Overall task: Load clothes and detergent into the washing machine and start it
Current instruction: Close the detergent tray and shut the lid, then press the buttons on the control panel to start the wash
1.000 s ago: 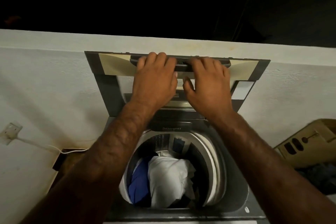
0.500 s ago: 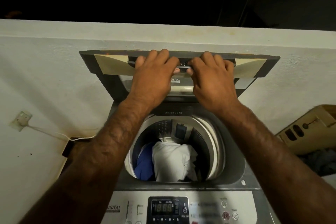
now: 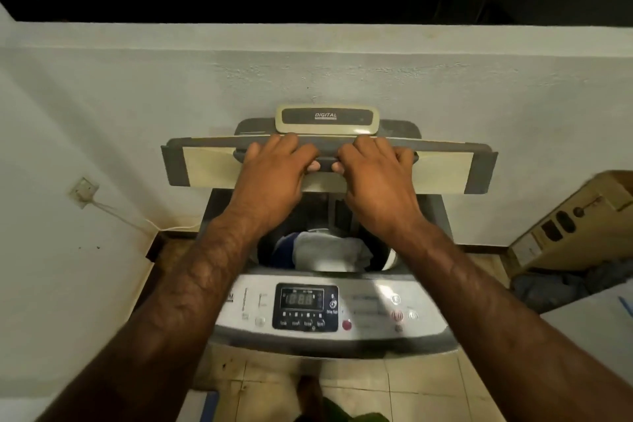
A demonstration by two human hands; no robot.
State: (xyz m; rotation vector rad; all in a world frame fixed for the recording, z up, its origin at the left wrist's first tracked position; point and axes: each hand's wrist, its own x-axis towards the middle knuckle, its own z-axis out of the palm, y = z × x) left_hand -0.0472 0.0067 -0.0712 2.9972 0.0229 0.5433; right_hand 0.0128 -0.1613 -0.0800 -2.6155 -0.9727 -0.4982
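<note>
A grey top-loading washing machine (image 3: pixel 424 305) stands against a white wall. Its folding lid (image 3: pixel 205 168), grey-framed with cream panels, is partly lowered over the tub. My left hand (image 3: pixel 274 178) and my right hand (image 3: pixel 380 181) sit side by side on the lid's dark handle bar, fingers curled over it and thumbs beneath. Through the gap under the lid I see white cloth (image 3: pixel 329 252) and blue cloth (image 3: pixel 284 247) in the drum. The control panel (image 3: pixel 306 307) with a lit display faces me at the front.
A cardboard box (image 3: pixel 565 226) leans at the right over dark cloth (image 3: pixel 561 283). A wall socket (image 3: pixel 83 191) with a white cable is at the left. A white surface (image 3: pixel 596 329) lies at the right edge. Tiled floor (image 3: pixel 421 387) below.
The lid has come down from near upright toward the tub, both hands moving with it. The view has tilted down, so the control panel and floor now show.
</note>
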